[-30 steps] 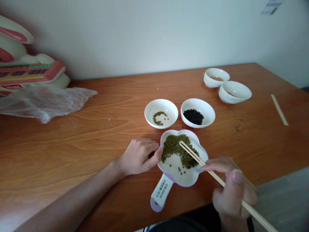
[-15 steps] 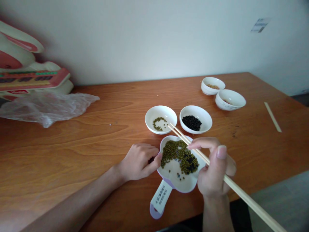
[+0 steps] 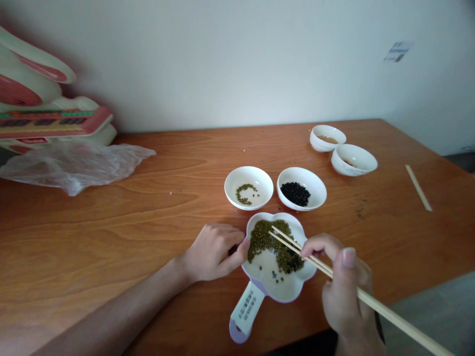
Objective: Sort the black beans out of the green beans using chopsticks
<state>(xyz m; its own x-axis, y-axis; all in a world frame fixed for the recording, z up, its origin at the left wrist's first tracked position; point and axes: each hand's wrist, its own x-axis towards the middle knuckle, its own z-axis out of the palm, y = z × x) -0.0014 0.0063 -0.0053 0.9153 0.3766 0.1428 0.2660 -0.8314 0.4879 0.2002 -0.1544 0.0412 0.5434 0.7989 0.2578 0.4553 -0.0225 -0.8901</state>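
My left hand (image 3: 218, 253) pinches the left rim of a white, flower-shaped dish (image 3: 291, 289) with a lilac edge and a labelled handle. In the dish lie many green mung beans (image 3: 261, 235), with some black beans (image 3: 295, 263) mixed in at the right. A pair of wooden chopsticks (image 3: 404, 324) is held in my right hand (image 3: 347, 284), their tips slightly apart over the mung beans. I see no bean between the tips. Behind the dish stand a white bowl (image 3: 256, 173) with a few mung beans and another white bowl (image 3: 315, 188) holding black beans.
Farther back at the right, two white bowls (image 3: 326, 129) (image 3: 354, 168) hold small contents. A flat pale strip (image 3: 418, 188) lies near the right edge. At the left, a clear plastic bag (image 3: 77, 168) lies before a rabbit-shaped toy (image 3: 55, 123) by the wall.
My right hand has drawn back toward me and to the right. The chopstick tips have gone from the mung-bean bowl's rim to above the dish. My left hand stays on the rim.
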